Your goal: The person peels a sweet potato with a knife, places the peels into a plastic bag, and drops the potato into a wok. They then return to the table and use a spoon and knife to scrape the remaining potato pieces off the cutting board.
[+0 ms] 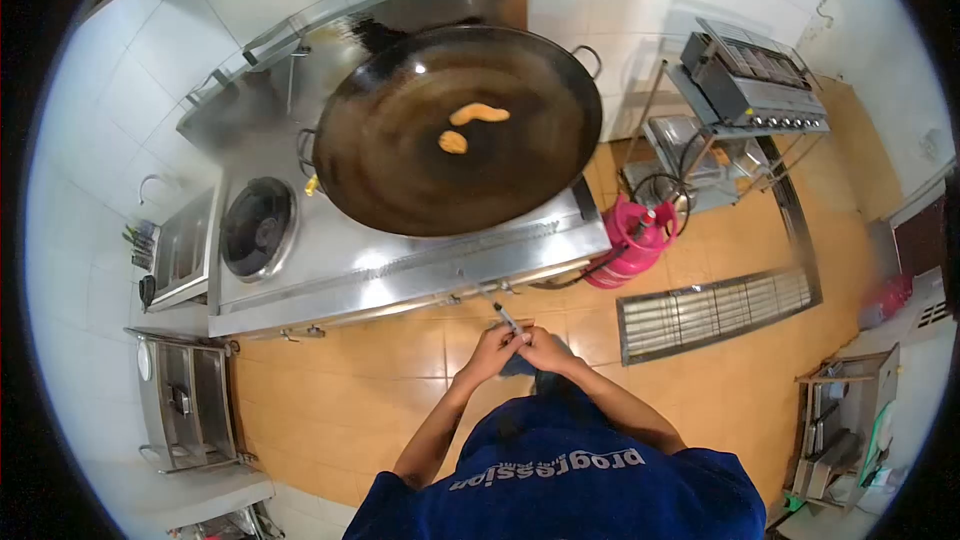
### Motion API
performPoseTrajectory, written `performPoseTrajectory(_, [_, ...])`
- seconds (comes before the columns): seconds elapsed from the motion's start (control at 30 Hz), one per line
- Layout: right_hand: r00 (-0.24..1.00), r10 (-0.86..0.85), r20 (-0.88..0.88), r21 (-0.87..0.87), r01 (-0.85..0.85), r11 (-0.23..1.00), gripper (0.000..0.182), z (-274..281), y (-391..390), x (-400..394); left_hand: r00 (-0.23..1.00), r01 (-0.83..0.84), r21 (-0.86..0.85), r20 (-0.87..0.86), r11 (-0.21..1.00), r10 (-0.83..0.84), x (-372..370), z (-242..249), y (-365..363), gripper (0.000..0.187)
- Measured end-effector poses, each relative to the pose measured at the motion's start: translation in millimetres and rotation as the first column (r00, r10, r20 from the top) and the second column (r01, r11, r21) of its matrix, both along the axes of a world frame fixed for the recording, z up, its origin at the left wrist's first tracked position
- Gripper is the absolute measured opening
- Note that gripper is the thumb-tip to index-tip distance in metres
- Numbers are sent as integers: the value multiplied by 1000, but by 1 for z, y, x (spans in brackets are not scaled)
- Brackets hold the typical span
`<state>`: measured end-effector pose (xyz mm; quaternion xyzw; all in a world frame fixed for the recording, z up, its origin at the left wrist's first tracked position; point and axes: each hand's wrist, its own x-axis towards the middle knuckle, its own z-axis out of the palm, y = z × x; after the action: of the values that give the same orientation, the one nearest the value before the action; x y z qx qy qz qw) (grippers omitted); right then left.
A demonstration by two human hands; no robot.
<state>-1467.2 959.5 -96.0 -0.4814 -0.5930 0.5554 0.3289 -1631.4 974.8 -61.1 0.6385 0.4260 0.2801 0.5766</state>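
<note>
My left hand (487, 354) and my right hand (543, 349) meet in front of my body, fingers closed around the lower end of a thin tool (507, 318) with a dark part and a metal tip pointing toward the stove. Beyond them, a very large dark wok (400, 180) rests on the steel stove (350, 270). Inside the wok lie a long, curved golden piece (479, 114) and a smaller round golden piece (453, 143). Which fingers press on the tool is too small to make out.
A black burner (258, 226) is at the stove's left. To the right stand a pink gas cylinder (630, 250) and a grill on a metal stand (750, 80). A floor grate (715, 316) lies right of my hands. Shelves (845, 430) stand at the lower right.
</note>
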Motion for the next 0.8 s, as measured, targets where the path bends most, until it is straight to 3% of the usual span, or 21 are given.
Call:
performPoseTrajectory(0.03, [998, -58, 9, -71, 59, 996, 26, 9, -17, 9, 993, -28, -38, 116, 999, 32, 17, -2, -11, 32])
performPoseTrajectory(0.07, [995, -91, -51, -238, 76, 968, 25, 20, -28, 24, 996, -16, -103, 84, 995, 25, 35, -4, -19, 31])
performPoseTrajectory(0.23, [976, -208, 58, -141, 215, 966, 21, 12, -64, 106, 944, -34, -165, 319, 986, 86, 130, -6, -45, 26])
performPoseTrajectory(0.3, [965, -258, 51, -64, 261, 963, 20, 16, -72, 139, 968, 2, -100, 251, 995, 24, 167, -7, -46, 25])
performPoseTrajectory(0.37, [931, -345, -121, 118, 359, 926, 18, 27, -84, 177, 974, 33, -77, 225, 996, -15, 207, -6, -49, 25])
performPoseTrajectory(0.43, [936, -344, -73, 79, 349, 934, 17, 35, -94, 226, 981, 128, -131, 161, 983, -107, 254, -8, -51, 25])
performPoseTrajectory(0.5, [920, -386, -69, 92, 391, 916, 18, 28, -106, 278, 962, 167, -100, 236, 981, -140, 306, -8, -56, 25])
performPoseTrajectory(0.53, [922, -382, -63, 219, 387, 896, 21, 25, -114, 305, 966, 175, -51, 200, 983, -161, 333, -6, -64, 25])
performPoseTrajectory(0.57, [938, -343, 45, 82, 339, 937, 24, 25, -127, 340, 969, 186, 10, 161, 982, -186, 364, -2, -67, 25])
performPoseTrajectory(0.6, [921, -387, 28, 143, 380, 914, 24, 22, -137, 368, 971, 199, -48, 146, 979, -191, 395, 9, -76, 25])
performPoseTrajectory(0.67, [887, -462, 7, 196, 452, 870, 24, 15, -163, 427, 960, 248, 9, 131, 969, -247, 460, -20, -92, 25])
performPoseTrajectory(0.7, [901, -426, 76, 19, 426, 904, 29, 23, -178, 464, 954, 270, 66, 118, 961, -276, 495, -30, -100, 27])
performPoseTrajectory(0.73, [917, -376, 129, -164, 394, 904, 35, 32, -192, 496, 944, 313, -37, 123, 949, -306, 527, -18, -115, 28])
performPoseTrajectory(0.8, [905, -417, 87, -245, 425, 871, 33, 49, -216, 551, 923, 381, -63, 82, 923, -375, 586, -9, -134, 29])
